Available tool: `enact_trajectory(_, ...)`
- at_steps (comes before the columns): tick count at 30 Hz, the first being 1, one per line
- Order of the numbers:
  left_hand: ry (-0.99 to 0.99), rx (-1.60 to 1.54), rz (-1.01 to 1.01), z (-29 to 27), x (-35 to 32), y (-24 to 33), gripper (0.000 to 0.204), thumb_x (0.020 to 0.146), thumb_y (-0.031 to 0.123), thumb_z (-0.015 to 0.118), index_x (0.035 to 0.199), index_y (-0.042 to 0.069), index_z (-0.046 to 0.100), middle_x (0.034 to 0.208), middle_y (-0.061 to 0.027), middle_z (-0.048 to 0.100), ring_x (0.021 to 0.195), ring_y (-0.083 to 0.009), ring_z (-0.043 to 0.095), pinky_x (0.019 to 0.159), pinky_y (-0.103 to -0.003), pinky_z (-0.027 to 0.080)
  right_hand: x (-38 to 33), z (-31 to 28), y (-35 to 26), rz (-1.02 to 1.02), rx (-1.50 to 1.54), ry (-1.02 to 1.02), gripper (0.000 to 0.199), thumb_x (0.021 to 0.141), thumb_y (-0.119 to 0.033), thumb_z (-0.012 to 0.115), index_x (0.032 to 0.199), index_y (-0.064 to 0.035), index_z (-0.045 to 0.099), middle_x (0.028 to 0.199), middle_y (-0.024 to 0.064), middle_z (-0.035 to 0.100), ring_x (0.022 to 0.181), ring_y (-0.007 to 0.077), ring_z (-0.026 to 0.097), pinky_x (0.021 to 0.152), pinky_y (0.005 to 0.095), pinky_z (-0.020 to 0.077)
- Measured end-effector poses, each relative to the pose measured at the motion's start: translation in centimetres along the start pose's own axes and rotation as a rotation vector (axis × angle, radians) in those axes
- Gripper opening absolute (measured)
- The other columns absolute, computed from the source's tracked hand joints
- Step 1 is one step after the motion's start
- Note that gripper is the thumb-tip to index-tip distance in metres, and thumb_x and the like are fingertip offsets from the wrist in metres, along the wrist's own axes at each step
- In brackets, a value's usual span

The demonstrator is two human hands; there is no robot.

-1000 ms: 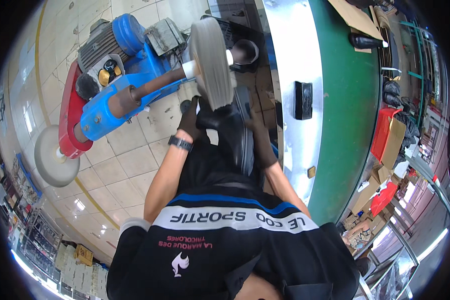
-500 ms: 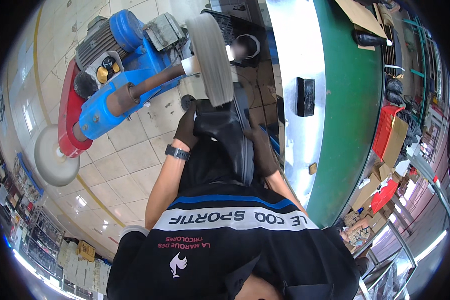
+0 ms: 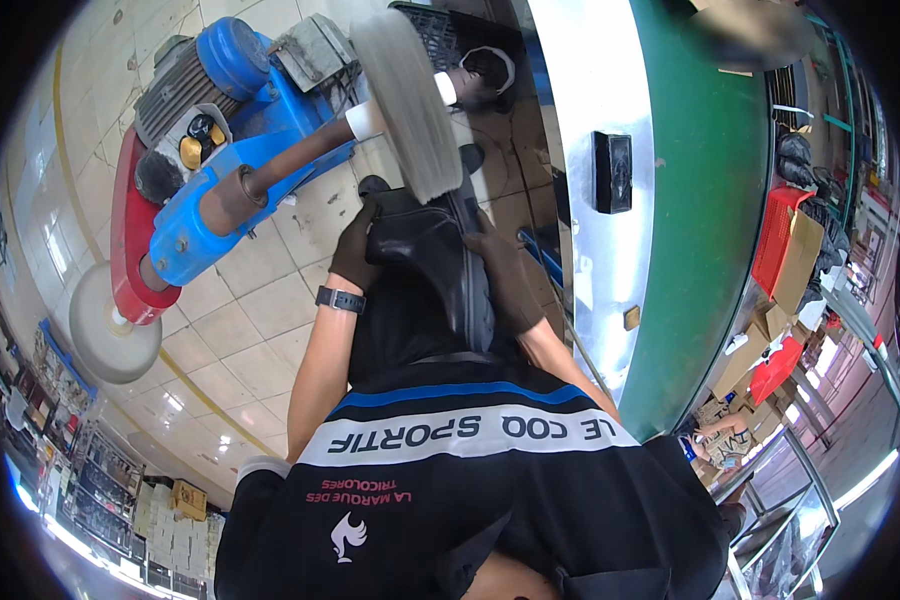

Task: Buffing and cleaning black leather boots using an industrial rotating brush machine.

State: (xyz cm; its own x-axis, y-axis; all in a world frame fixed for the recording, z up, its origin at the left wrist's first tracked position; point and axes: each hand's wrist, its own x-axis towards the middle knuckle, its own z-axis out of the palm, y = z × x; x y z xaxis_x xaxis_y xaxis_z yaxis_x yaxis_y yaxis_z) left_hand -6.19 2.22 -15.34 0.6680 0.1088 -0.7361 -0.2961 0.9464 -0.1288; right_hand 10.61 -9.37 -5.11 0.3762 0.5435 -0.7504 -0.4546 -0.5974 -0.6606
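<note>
A black leather boot (image 3: 425,250) lies tilted on its side between my gloved hands, its thick sole turned to the right. My left hand (image 3: 355,245), in a dark brown glove, is closed around the boot's left edge. On the other side my right hand (image 3: 502,275), gloved the same way, grips the sole. The far end of the boot is up against the lower rim of a pale grey buffing wheel (image 3: 405,110), whose surface is streaked with motion blur. Where the two meet is partly hidden by the wheel.
The wheel's shaft runs left into a blue machine (image 3: 200,235) with a motor (image 3: 175,85) and a red guard (image 3: 125,215). A second, pale wheel (image 3: 115,325) sits at its left end. On the right, a green-topped bench (image 3: 700,200) with a metal edge carries a black block (image 3: 612,172).
Boot and both hands have shifted slightly left in the view, along with the machine. A blurred shape now covers the cardboard at the bench's far right.
</note>
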Motion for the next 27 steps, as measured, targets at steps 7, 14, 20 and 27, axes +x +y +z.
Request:
enact_trajectory(7,-0.057,0.144,0.241,-0.1,0.4,-2.0,0.042,0.096,0.028,0.043,0.128,0.001,0.043,0.121,-0.0083,0.054,0.101,-0.0177,0.056,0.088,-0.028,0.046,-2.0,-1.9,-2.1,-0.237,-0.28,-0.117,0.057,0.081,-0.024,0.052,0.127,0.0063,0.042,0.141,0.0205,0.033,0.124,0.0222,0.039,0.102,0.029,0.0276)
enact_trajectory(14,0.178,1.105,0.7,-1.6,-1.5,-5.8,0.04,0.094,0.026,0.045,0.127,0.003,0.042,0.122,-0.0109,0.049,0.111,-0.0203,0.048,0.094,-0.032,0.04,-3.3,-4.9,-0.7,-0.258,-0.308,-0.245,0.079,0.073,-0.03,0.059,0.138,0.0027,0.027,0.141,0.0188,0.033,0.132,0.0259,0.03,0.107,0.033,0.0207)
enact_trajectory(20,0.228,0.869,0.744,3.8,-5.3,-6.0,0.042,0.087,0.016,0.054,0.124,0.003,0.039,0.114,-0.0103,0.051,0.102,-0.0202,0.051,0.085,-0.03,0.045,-4.2,-5.2,-0.6,-0.365,-0.401,-0.283,0.093,0.068,-0.051,0.062,0.137,0.002,0.03,0.138,0.0218,0.037,0.128,0.031,0.036,0.106,0.0373,0.024)
enact_trajectory(27,0.246,0.904,0.863,5.7,-5.9,-4.4,0.036,0.091,0.021,0.05,0.12,0.003,0.04,0.107,-0.009,0.051,0.098,-0.0163,0.05,0.082,-0.027,0.044,-4.2,-4.8,-1.4,-0.467,-0.429,-0.257,0.093,0.065,-0.05,0.063,0.136,0.0021,0.032,0.136,0.0232,0.038,0.127,0.0333,0.037,0.105,0.0376,0.0252)
